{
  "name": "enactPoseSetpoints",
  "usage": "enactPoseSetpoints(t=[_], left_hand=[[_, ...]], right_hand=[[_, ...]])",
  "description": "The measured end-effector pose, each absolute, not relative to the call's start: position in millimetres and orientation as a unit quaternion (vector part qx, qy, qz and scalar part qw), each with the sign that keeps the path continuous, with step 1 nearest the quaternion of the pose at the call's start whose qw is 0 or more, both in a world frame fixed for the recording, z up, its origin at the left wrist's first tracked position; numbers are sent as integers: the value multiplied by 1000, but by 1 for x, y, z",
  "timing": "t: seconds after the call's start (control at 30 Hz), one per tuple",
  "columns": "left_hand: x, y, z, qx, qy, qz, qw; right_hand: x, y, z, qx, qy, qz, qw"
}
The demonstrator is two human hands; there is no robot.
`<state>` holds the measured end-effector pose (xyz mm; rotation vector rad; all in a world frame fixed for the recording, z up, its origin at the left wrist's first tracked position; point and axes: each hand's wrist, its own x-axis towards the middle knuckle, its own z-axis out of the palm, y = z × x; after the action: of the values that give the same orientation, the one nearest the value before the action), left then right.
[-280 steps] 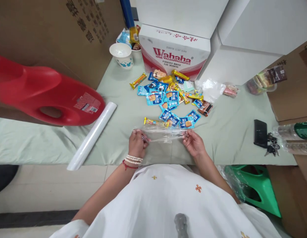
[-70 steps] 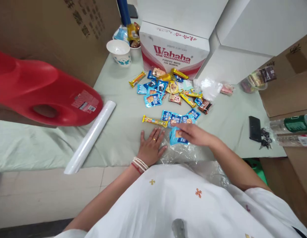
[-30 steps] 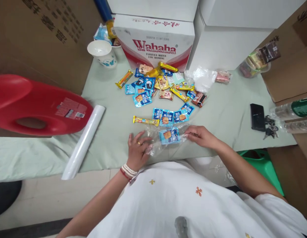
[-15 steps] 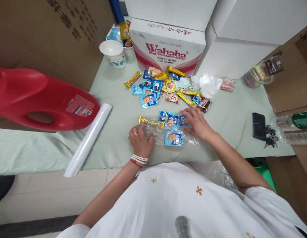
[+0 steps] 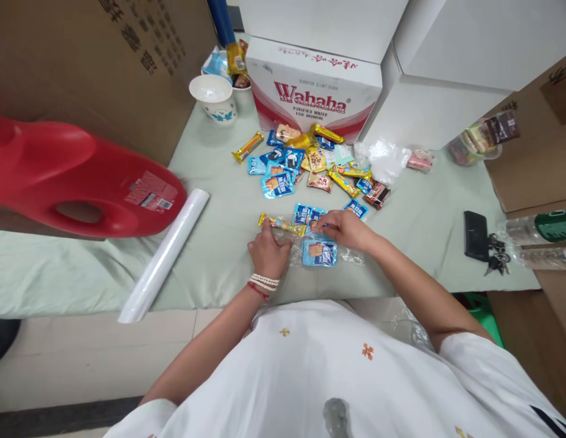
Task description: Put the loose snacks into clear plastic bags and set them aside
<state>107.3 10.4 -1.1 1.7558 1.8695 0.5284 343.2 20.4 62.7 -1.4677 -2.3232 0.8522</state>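
A clear plastic bag (image 5: 352, 257) lies flat near the front edge of the green cloth, with one blue snack packet (image 5: 319, 253) inside it. My left hand (image 5: 266, 253) is curled on the bag's left end, right beside a yellow snack bar (image 5: 283, 224). My right hand (image 5: 345, 229) pinches another blue snack packet (image 5: 316, 225) just above the bag. Two more blue packets (image 5: 303, 213) lie close behind, one at each side of my right hand.
A pile of mixed snacks (image 5: 310, 159) sits before the Wahaha box (image 5: 316, 91). A red jug (image 5: 82, 182) and a white roll (image 5: 167, 252) lie at the left, a paper cup (image 5: 213, 97) behind. Right: phone (image 5: 475, 234), keys (image 5: 495, 263), bottles (image 5: 541, 226).
My right hand left the bag, reached to the row of blue packets and closed on one, drawing it left. My left hand shifted up along the bag's edge.
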Motion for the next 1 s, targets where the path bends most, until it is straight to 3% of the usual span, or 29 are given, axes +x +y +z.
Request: enactPoseSetpoints(t=[0.2,0.37,0.57,0.73,0.87,1.0], left_hand=[[81,11,-6,706,593,235,307],[49,7,-7,705,476,303,429],[23,5,-5,797,469,227,305],[33,-4,-3,781,525,216,260],[48,-6,-3,733,605,224,217],[46,-4,-8,752,591,199,215]], right_hand=[[331,-39,45,-398,-895,202,6],[332,-53,31,-416,-885,207,25],[339,-60,28,-430,-848,267,161],[339,-70,32,-415,-836,298,201],[330,-74,36,-452,-814,307,198],[321,-73,40,-477,-819,294,121]])
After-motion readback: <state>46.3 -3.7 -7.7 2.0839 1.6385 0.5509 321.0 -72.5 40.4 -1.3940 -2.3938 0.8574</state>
